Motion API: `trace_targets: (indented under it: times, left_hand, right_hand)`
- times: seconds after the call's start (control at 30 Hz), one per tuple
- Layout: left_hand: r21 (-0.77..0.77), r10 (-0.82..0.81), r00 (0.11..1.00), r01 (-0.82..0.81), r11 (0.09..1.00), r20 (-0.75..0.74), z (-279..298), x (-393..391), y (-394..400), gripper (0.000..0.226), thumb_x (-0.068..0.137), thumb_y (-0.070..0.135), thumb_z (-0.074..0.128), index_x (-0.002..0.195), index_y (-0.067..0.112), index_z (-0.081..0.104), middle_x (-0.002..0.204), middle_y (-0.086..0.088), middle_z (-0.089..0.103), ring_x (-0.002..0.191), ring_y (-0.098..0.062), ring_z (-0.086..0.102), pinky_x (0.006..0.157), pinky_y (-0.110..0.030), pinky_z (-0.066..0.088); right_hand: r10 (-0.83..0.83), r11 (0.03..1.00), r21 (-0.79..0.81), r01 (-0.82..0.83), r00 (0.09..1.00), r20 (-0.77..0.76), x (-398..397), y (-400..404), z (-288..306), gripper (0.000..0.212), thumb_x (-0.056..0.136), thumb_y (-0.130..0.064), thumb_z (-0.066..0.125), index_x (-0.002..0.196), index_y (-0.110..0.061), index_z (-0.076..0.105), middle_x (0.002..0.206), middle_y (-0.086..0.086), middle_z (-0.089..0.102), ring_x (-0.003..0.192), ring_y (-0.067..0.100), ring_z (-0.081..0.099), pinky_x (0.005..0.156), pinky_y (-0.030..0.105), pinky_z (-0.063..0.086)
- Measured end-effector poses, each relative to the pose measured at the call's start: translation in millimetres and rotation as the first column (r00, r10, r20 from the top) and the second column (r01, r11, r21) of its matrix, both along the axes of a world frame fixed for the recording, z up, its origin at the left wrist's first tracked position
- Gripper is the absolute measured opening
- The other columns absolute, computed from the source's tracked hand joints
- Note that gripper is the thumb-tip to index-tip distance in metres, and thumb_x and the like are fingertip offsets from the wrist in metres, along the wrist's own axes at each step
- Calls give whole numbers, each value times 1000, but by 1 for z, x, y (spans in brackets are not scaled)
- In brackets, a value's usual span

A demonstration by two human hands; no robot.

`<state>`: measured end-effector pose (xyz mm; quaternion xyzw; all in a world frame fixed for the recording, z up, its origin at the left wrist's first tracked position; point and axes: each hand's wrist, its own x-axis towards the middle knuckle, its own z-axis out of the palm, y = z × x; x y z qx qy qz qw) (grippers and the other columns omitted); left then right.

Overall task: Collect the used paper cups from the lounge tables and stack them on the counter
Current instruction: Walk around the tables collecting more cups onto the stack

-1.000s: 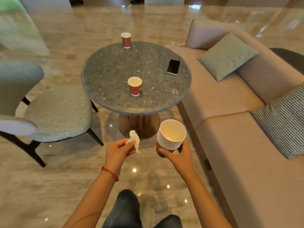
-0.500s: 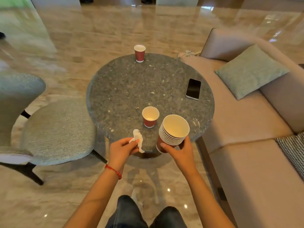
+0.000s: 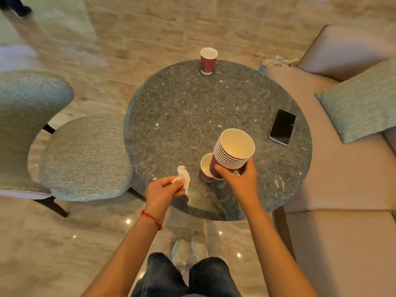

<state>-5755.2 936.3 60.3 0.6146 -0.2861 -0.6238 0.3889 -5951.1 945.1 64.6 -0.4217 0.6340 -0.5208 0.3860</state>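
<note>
Right hand [image 3: 240, 181]: fingers curled round the stack of cups [image 3: 232, 154], held above the round worktop [image 3: 192, 108] beside a single cup [image 3: 206, 168]. Left hand [image 3: 162, 190]: fingers pinch a crumpled tissue [image 3: 184, 179]. Another cup [image 3: 208, 60] stands at the far edge.

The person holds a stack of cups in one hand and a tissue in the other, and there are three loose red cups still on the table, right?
Not quite. The head view shows two loose cups on the table, not three: a near cup and a far cup. The rest is right: the right hand holds the stack, the left hand a tissue.
</note>
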Motion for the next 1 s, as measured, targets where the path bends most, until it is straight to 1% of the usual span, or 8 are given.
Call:
trace_targets:
  times: [0.13, 0.2, 0.37, 0.47, 0.57, 0.7, 0.87, 1.0]
  left_hand:
    - [-5, 19, 1000, -19, 1000, 3, -1, -2, -5, 9, 81, 1, 64, 76, 6, 70, 59, -2, 69, 55, -7, 65, 54, -15, 52]
    - [-2, 30, 999, -30, 1000, 15, -2, -1, -7, 13, 81, 1, 64, 73, 9, 70, 57, 1, 70, 54, -7, 65, 54, -15, 52]
    - [-4, 54, 994, -54, 999, 96, -8, 2, -8, 26, 81, 3, 65, 60, 17, 70, 52, 4, 65, 54, -9, 60, 62, -21, 52]
    - [7, 84, 993, -85, 996, 77, -10, 1, -7, 24, 82, 2, 64, 65, 16, 70, 52, 3, 67, 52, -6, 62, 57, -16, 53]
    - [27, 105, 993, -107, 994, 62, -13, 1, -6, 15, 82, 2, 63, 73, 12, 70, 54, 3, 69, 53, -4, 64, 54, -14, 52]
    - [46, 121, 990, -125, 991, 71, -16, 2, -5, 9, 82, 3, 64, 79, 8, 70, 57, 3, 70, 56, -6, 66, 58, -16, 55]
    - [45, 160, 984, -164, 985, 84, -16, 3, -5, 14, 82, 2, 63, 73, 11, 69, 54, 5, 69, 53, -3, 65, 56, -14, 54]
    - [40, 200, 975, -204, 978, 96, -16, 4, -1, 15, 82, 2, 64, 72, 13, 69, 54, 5, 69, 54, -4, 65, 55, -14, 53]
  right_hand:
    - [46, 999, 27, -46, 999, -11, -3, -22, -9, 66, 65, -22, 83, 109, -55, 46, 107, -37, 57, 106, -12, 53, 84, 9, 47]
    - [65, 997, 43, -64, 997, -28, -3, -29, -14, 64, 64, -22, 83, 104, -58, 48, 103, -39, 57, 102, -16, 52, 77, 5, 44]
    - [102, 992, 80, -98, 993, -51, -3, -35, -32, 64, 64, -20, 85, 104, -50, 46, 102, -33, 54, 95, -26, 49, 70, -4, 38]
    - [137, 984, 121, -130, 989, -52, -2, -34, -43, 64, 63, -21, 86, 103, -49, 45, 103, -32, 52, 92, -27, 49, 67, -4, 39]
    - [159, 979, 138, -152, 986, -39, -1, -32, -53, 64, 64, -18, 85, 107, -45, 46, 108, -26, 54, 98, -21, 50, 73, 1, 42]
    - [178, 972, 157, -175, 984, -5, -2, -27, -65, 76, 65, -22, 84, 118, -54, 41, 117, -32, 50, 109, -14, 48, 82, 5, 43]
    - [164, 971, 178, -159, 986, -11, 3, -24, -76, 81, 61, -21, 87, 117, -54, 38, 120, -25, 50, 111, -11, 48, 84, 9, 42]
    - [158, 974, 168, -154, 987, -9, 3, -27, -78, 80, 63, -20, 86, 118, -51, 37, 122, -15, 53, 112, 1, 50, 88, 15, 41]
